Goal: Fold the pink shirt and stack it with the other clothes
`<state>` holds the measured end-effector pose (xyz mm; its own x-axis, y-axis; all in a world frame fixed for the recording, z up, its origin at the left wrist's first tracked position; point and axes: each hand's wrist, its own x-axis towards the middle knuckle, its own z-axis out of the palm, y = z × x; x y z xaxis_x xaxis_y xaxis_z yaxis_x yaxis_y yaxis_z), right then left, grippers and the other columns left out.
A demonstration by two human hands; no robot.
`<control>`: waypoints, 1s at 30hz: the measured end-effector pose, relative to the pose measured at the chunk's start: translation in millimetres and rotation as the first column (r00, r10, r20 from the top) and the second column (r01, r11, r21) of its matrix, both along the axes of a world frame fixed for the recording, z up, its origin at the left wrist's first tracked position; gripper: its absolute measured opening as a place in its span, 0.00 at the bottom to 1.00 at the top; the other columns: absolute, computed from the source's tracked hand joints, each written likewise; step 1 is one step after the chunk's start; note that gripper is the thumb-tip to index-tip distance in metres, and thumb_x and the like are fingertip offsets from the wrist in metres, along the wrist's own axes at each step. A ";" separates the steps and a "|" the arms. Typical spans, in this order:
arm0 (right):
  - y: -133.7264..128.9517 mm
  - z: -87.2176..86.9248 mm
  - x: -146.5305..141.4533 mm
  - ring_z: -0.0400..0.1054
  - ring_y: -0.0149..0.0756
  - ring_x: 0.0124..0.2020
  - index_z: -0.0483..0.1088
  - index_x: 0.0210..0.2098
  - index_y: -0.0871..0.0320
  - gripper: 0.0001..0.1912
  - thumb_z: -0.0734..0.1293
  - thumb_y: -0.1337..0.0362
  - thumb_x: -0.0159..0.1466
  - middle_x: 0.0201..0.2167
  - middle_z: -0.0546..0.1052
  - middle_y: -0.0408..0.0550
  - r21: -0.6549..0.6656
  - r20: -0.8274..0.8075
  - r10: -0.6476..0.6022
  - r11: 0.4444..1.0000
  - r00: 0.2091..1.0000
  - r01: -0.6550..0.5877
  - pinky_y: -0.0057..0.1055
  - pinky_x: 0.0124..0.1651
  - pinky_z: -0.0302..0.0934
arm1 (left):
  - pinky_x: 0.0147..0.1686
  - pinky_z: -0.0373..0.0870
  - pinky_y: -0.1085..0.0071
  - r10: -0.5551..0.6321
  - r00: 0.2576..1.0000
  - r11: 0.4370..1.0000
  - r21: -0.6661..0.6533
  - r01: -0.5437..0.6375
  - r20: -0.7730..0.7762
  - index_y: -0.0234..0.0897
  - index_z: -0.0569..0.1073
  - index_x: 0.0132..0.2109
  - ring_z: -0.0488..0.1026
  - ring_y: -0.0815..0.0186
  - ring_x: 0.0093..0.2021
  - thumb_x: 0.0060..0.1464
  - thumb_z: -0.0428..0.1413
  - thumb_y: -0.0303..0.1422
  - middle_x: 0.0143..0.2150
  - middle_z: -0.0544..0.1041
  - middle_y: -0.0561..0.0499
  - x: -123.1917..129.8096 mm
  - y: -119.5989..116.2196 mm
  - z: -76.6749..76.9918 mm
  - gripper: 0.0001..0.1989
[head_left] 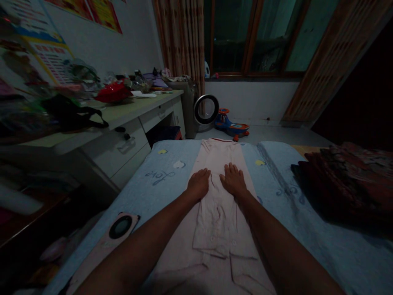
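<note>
A pale pink garment (pixel 219 157) with folded-in layers and buttons lies lengthwise on the bed, its collar-like end at the far edge. My left hand (pixel 199 184) rests on its left side, fingers stretched out together and pointing inward. On the right side of the cloth, my right hand (pixel 233 180) lies palm down with its fingers slightly apart. Both hands press on the fabric, and neither holds it up. Wrinkled folds and a buttoned section run between my forearms. Beside my left forearm is a flat pinkish item (pixel 132 221) with a dark round disc.
The bed has a light blue patterned cover (pixel 166 192). A pile of dark folded cloth (pixel 353 184) sits at the right. Left stands a cluttered desk (pixel 135 110) with drawers. Beyond the bed are a washing machine with its round door (pixel 206 110) open and a blue-orange ride-on toy (pixel 230 125).
</note>
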<state>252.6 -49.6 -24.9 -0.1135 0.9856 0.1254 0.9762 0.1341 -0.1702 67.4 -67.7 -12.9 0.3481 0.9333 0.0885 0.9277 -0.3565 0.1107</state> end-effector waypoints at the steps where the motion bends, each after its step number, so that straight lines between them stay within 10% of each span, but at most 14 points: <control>1: -0.5 2.3 0.5 0.43 0.55 0.70 0.51 0.68 0.66 0.33 0.54 0.53 0.69 0.70 0.49 0.65 -0.008 -0.003 0.007 1.000 1.000 -0.007 0.56 0.65 0.39 | 0.62 0.59 0.60 0.037 0.999 0.999 0.008 -0.038 0.006 0.37 0.60 0.65 0.59 0.58 0.66 0.62 0.44 0.28 0.68 0.61 0.42 -3.9 -4.8 1.2 0.25; 10: -37.2 20.7 -27.0 0.50 0.41 0.68 0.58 0.64 0.64 0.26 0.54 0.68 0.68 0.68 0.57 0.59 0.075 -0.095 0.202 0.978 0.975 -0.195 0.42 0.67 0.43 | 0.47 0.68 0.66 0.277 0.932 0.959 -0.013 -0.282 0.233 0.38 0.64 0.56 0.73 0.58 0.50 0.61 0.51 0.36 0.51 0.75 0.42 4.2 -22.5 8.6 0.17; 17: -53.9 6.3 -28.3 0.49 0.45 0.68 0.59 0.64 0.65 0.26 0.54 0.60 0.70 0.68 0.58 0.59 -0.018 -0.081 0.205 0.978 0.975 -0.207 0.44 0.67 0.43 | 0.38 0.67 0.69 0.295 0.923 0.955 -0.044 -0.293 0.247 0.43 0.62 0.57 0.77 0.62 0.42 0.64 0.46 0.32 0.42 0.79 0.48 -2.0 -23.3 3.0 0.15; 25: -54.0 7.0 -26.7 0.48 0.44 0.69 0.58 0.65 0.63 0.26 0.52 0.60 0.71 0.69 0.56 0.56 -0.023 -0.082 0.209 0.977 0.975 -0.211 0.44 0.68 0.42 | 0.50 0.66 0.62 0.212 0.966 0.959 0.157 -0.235 0.149 0.40 0.71 0.53 0.70 0.57 0.54 0.62 0.48 0.28 0.53 0.74 0.43 -7.9 -24.8 10.2 0.14; 30: -55.9 8.6 -30.3 0.48 0.44 0.69 0.56 0.67 0.62 0.27 0.52 0.60 0.71 0.69 0.55 0.55 -0.034 -0.071 0.194 0.980 0.978 -0.197 0.44 0.68 0.41 | 0.62 0.59 0.63 -0.097 0.976 0.979 0.198 0.058 0.194 0.35 0.67 0.59 0.62 0.62 0.63 0.61 0.45 0.23 0.64 0.67 0.43 4.3 -23.3 2.2 0.21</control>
<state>222.3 -105.5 -16.3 -0.2970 0.9496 0.1000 0.9181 0.3128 -0.2435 71.7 -91.0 -10.6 0.3757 0.8632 0.3373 0.8616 -0.4594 0.2160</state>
